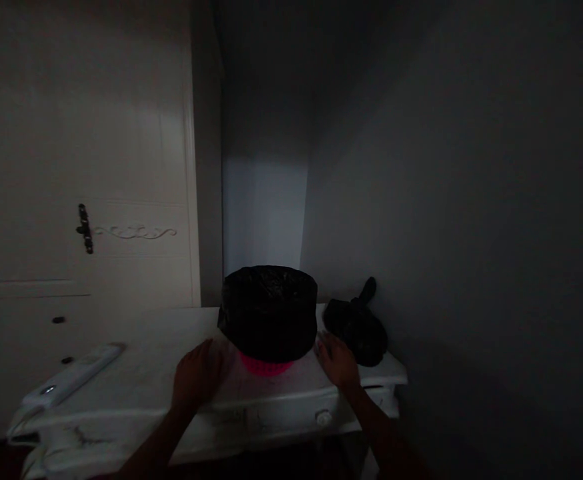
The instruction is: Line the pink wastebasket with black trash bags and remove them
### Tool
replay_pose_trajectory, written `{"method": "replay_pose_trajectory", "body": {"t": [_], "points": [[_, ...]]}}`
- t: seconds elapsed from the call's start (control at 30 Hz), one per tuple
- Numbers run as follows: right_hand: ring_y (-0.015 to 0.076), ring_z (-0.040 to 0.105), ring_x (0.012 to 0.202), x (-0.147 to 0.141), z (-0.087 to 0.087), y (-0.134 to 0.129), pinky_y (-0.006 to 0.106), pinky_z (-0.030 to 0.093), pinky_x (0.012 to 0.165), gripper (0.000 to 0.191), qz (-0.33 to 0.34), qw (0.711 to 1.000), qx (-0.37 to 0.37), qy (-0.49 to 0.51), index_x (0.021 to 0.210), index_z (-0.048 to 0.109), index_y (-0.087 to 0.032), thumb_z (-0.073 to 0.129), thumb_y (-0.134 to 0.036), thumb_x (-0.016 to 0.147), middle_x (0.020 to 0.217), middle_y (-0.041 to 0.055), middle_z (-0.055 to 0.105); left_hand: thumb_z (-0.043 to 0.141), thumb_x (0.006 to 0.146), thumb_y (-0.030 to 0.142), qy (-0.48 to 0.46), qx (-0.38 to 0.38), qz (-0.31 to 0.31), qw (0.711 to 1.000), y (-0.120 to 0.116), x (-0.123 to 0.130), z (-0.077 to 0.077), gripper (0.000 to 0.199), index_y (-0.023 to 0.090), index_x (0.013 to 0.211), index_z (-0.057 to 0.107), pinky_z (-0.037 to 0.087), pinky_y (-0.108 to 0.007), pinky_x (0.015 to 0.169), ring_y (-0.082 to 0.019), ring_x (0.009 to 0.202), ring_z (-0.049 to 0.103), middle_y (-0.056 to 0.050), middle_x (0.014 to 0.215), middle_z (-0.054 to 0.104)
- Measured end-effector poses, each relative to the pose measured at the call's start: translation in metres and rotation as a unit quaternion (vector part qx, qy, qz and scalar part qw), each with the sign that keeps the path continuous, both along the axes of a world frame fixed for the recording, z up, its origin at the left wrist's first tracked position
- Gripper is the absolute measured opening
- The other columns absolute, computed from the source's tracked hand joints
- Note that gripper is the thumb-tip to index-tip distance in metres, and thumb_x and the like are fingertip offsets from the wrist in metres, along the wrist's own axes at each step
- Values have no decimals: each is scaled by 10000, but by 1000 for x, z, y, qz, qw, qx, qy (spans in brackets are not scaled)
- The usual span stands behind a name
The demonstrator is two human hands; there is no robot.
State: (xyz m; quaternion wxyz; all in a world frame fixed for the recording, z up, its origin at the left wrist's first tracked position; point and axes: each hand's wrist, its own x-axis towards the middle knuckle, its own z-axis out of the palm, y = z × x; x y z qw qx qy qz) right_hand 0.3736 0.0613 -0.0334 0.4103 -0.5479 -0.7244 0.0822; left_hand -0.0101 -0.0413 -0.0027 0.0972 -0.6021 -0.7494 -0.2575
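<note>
Left hand (pixel 198 372) sits left of the pink bin (pixel 267 367), can't tell its fingers; right hand (pixel 338 361) sits right, fingers apart; black bag (pixel 270 323) seems fitted, next calls for gripping it.

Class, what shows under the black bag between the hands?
A pink base shows beneath the black bag, on the white table. Anything higher is covered by the bag and cannot be seen.

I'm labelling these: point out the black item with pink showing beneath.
The wide black item in the middle; the smaller black bundle beside the right hand shows none.
</note>
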Motion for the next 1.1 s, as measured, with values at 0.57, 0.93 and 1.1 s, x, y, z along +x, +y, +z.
{"method": "replay_pose_trajectory", "body": {"t": [0.57, 0.93, 1.1], "points": [[285, 646, 1311, -6, 16, -13, 392, 461, 1134, 540, -65, 991, -32, -112, 1369, 681, -184, 386, -495, 1040, 1389, 138, 705, 379, 1004, 407, 22, -78, 64, 995, 4, 5, -2, 591, 127, 1500, 537, 492, -495, 1087, -344, 1363, 591, -176, 1659, 446], [271, 653, 1303, -5, 11, -10, 379, 455, 1145, 547, -60, 991, -17, -114, 1377, 680, -187, 370, -494, 1048, 1372, 129, 717, 389, 1014, 366, 87, -79, 51, 992, 1, 3, 3, 489, 151, 1307, 714, 415, -444, 1180, -314, 1434, 547, -171, 1540, 594], [268, 646, 1312, -3, 5, -6, 381, 451, 1152, 554, -51, 993, -14, -108, 1378, 677, -174, 365, -493, 1050, 1377, 133, 713, 372, 1015, 367, 27, -118, 47, 992, 3, 3, 3, 579, 112, 1507, 539, 488, -419, 1096, -311, 1346, 622, -189, 1537, 591]]}}
